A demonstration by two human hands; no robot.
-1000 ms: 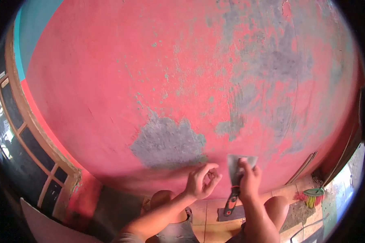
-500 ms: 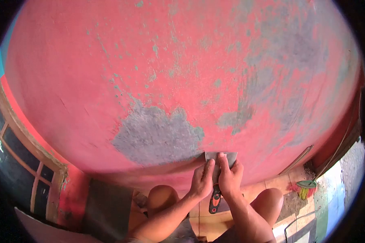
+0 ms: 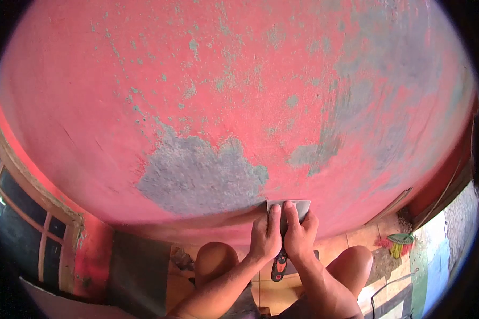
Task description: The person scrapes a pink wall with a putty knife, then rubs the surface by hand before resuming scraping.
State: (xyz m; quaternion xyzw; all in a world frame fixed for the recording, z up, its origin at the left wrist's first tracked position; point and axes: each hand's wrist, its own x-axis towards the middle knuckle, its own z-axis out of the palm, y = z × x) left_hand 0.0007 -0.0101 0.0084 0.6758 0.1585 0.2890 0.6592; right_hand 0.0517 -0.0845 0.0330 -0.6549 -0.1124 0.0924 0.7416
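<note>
A wide metal scraper (image 3: 278, 268) with a black and orange handle is held in both hands, its blade edge up against the lower part of the pink wall (image 3: 239, 64). My left hand (image 3: 265, 235) grips it from the left, thumb on the blade. My right hand (image 3: 300, 232) is closed round the right side, its thumb also pressed on the blade. Just up and left of the blade lies a large bare grey patch (image 3: 202, 175) with ragged paint edges. Smaller grey-green patches show higher and to the right.
A framed window (image 3: 29, 212) stands at the left. On the tiled floor (image 3: 332, 245), at the right, lies a red, green and yellow brush or broom head (image 3: 400, 244). A thin strip (image 3: 391, 206) leans by the wall base. My knees flank my forearms.
The view has shifted slightly, so the upper wall and window appear moved. Both hands remain on the scraper, whose handle end is a little further left.
</note>
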